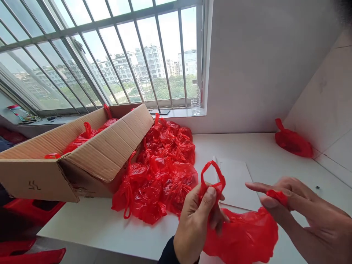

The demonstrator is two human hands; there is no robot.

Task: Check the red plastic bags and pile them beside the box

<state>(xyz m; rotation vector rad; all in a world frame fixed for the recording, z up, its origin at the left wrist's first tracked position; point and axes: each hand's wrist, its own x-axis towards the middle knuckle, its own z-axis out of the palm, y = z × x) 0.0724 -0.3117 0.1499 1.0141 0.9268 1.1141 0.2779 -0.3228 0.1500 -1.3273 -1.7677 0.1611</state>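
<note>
My left hand (196, 220) is closed around the gathered top of a red plastic bag (244, 236), and one handle loop stands up above its thumb. The bag's loose body hangs low between my hands, over the white table. At the right, my right hand (305, 211) pinches a small bit of red plastic between thumb and fingers, with the index finger stretched out. That bit looks like part of the same bag, though the link between them is hidden. Several filled, tied red bags (165, 168) lie heaped left of my hands.
A large cardboard box (101, 146) with open flaps holds more red bags at the left. White sheet-like material (236, 179) lies on the table (110, 231) behind my hands. Another red bag (293, 143) rests by the right wall. On the sill stand a clear bottle (195, 99) and a phone (160, 112).
</note>
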